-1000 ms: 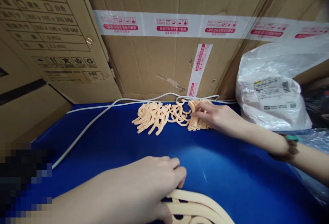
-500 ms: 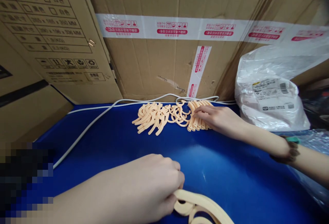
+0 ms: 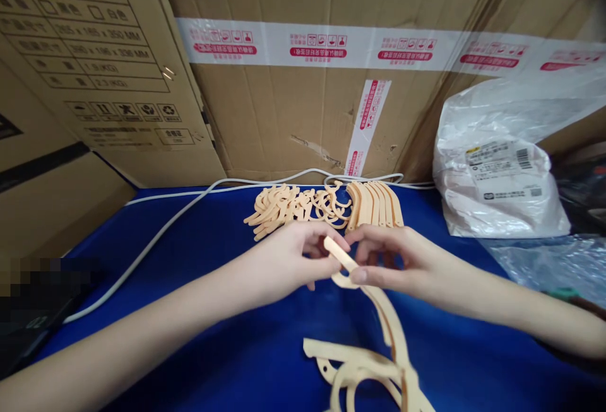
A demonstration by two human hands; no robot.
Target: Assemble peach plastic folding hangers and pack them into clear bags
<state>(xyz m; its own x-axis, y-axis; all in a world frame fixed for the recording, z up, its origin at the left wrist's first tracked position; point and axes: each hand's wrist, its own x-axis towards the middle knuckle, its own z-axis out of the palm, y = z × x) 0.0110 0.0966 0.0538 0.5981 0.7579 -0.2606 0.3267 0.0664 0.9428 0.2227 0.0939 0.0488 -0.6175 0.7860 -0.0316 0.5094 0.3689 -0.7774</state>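
Note:
My left hand (image 3: 303, 253) and my right hand (image 3: 402, 259) meet over the table, fingers bent in a pinch. Between them is a cream, curved hanger arm (image 3: 341, 253), gripped by both hands. A second curved piece passes just beneath it and runs down toward me; whether the two are joined I cannot tell. Closer to me lie cream hanger parts (image 3: 353, 354) with rounded loops, partly cut off by the lower edge. Beyond my hands, a neat row of curved hanger arms (image 3: 379, 204) sits beside several loose hooks (image 3: 329, 205) and a jumbled pile of smaller curved pieces (image 3: 274, 207).
A blue table surface (image 3: 199, 286) spreads under everything. Cardboard boxes (image 3: 279, 115) stand along the back and left. A white cable (image 3: 156, 241) crosses the left side. On the right are a white plastic bag (image 3: 502, 178) and clear plastic film (image 3: 558, 267).
My right hand has come back from the row of hanger arms with one arm. My left hand has moved up and away from me to meet it, and both now grip the piece.

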